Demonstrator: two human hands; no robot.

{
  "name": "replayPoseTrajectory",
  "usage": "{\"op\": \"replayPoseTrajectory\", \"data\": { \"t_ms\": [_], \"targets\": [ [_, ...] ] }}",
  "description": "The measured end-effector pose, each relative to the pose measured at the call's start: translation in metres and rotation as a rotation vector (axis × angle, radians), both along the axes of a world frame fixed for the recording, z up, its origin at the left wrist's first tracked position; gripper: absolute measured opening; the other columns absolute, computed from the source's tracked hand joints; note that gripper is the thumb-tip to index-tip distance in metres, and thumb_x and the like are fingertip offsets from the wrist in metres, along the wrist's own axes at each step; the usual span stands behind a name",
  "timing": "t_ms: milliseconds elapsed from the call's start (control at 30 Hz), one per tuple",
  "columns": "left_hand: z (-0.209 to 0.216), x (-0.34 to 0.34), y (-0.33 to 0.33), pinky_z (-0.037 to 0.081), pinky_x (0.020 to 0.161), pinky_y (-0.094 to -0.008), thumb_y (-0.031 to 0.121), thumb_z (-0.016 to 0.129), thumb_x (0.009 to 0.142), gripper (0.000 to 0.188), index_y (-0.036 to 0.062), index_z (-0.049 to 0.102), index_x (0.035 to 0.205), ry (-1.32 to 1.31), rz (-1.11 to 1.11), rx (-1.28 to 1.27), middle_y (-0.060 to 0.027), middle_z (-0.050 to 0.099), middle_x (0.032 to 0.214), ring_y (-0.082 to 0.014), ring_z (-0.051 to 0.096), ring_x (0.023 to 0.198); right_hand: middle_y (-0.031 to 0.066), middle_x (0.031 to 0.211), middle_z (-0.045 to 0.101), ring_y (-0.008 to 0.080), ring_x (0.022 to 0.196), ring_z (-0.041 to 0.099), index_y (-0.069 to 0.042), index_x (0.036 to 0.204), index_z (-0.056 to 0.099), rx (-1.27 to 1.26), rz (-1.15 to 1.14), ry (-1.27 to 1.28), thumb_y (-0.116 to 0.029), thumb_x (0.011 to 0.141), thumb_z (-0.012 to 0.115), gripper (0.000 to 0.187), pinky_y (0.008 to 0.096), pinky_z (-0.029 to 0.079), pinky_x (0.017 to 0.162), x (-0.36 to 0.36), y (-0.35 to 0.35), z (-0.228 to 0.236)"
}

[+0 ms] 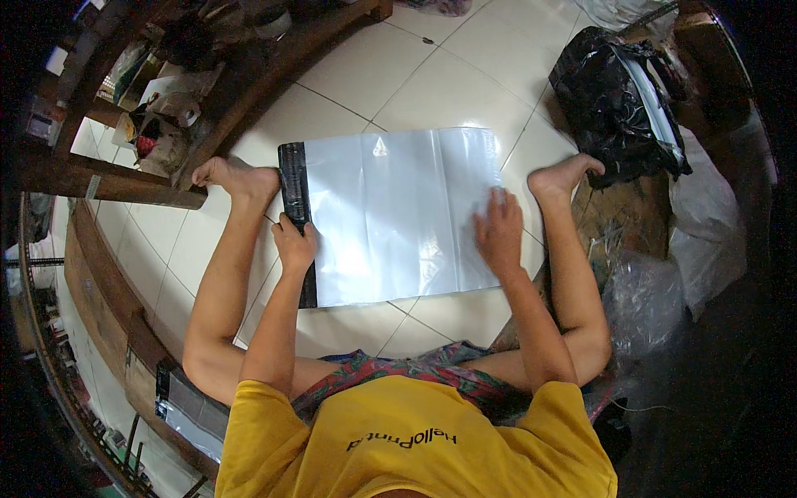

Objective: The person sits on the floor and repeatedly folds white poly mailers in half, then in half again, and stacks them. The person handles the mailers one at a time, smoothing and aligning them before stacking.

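Where two hands [294,244] [501,236] — one mailer [382,217]

1. The white sheet [382,216] is of plastic — smooth, glossy, lightly creased.
2. The dark strip [292,170] on it looks also plastic, and shiny.
3. The floor tiles [340,83] are smooth, with soft gloss.
4. The black bag [588,91] is thin plastic — wrinkled and glossy.
5. The yellow shirt [398,407] is of matt cloth.
6. The brown beam [261,87] looks wooden, rather dull.

Pouch [382,216] silver-white; edge strip [293,178] black. Shirt [332,452] yellow. Shorts [353,373] patterned, red and green. Tiles [411,79] cream.
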State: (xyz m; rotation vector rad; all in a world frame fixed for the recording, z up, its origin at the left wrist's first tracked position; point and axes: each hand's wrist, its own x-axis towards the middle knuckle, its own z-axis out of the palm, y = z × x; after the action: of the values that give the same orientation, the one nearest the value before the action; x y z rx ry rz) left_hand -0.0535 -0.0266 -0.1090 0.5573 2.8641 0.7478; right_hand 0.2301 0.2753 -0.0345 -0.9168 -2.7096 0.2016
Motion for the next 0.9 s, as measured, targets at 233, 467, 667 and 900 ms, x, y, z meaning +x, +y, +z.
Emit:
{"op": "replayPoseTrajectory", "data": {
  "t_ms": [233,467,667,900],
  "targets": [
    [0.006,0.003,0.002,0.043,0.099,-0.0456,0.021,0.064,0.089,0.076,-0.0177,0.028,0.144,-0.037,0.002,0.040,-0.0343,0.045,0.120,-0.0458,0.050,0.109,0.0275,0.160,0.023,0.0469,0.149,0.017,0.003,0.151,0.035,-0.071,0.124,-0.286,-0.065,0.092,0.048,0.091,0.0669,0.009,0.117,0.024,-0.040,-0.036],
    [0.027,0.020,0.025,0.040,0.101,-0.0512,0.017,0.066,0.085,0.075,-0.0142,0.033,0.144,0.543,-0.041,-0.021,-0.0334,0.046,0.125,-0.0453,0.050,0.110,0.0233,0.161,0.023,0.0466,0.149,0.016,-0.004,0.152,0.037,-0.103,0.119,-0.282,-0.060,0.091,0.053,0.084,0.0736,0.007,0.113,0.019,-0.038,-0.032],
    [0.020,0.197,0.177,0.017,0.122,-0.0517,0.036,0.055,0.095,0.070,-0.0063,0.036,0.148,-0.064,-0.963,0.035,-0.0268,0.032,0.155,-0.0420,0.026,0.147,0.0213,0.162,0.023,0.0455,0.150,0.014,-0.012,0.153,0.038,-0.013,0.088,-0.367,-0.054,0.092,0.053,0.076,0.0755,0.005,0.112,0.022,-0.037,-0.040],
    [0.042,0.168,0.126,0.016,0.122,-0.0513,0.051,0.052,0.096,0.081,-0.0056,0.033,0.150,-0.061,-0.876,-0.068,-0.0222,0.029,0.159,-0.0354,0.021,0.151,0.0230,0.162,0.022,0.0470,0.151,0.011,-0.013,0.154,0.037,-0.088,0.090,-0.327,-0.050,0.092,0.054,0.074,0.0731,0.003,0.114,0.019,-0.040,-0.040]
  ]
}}
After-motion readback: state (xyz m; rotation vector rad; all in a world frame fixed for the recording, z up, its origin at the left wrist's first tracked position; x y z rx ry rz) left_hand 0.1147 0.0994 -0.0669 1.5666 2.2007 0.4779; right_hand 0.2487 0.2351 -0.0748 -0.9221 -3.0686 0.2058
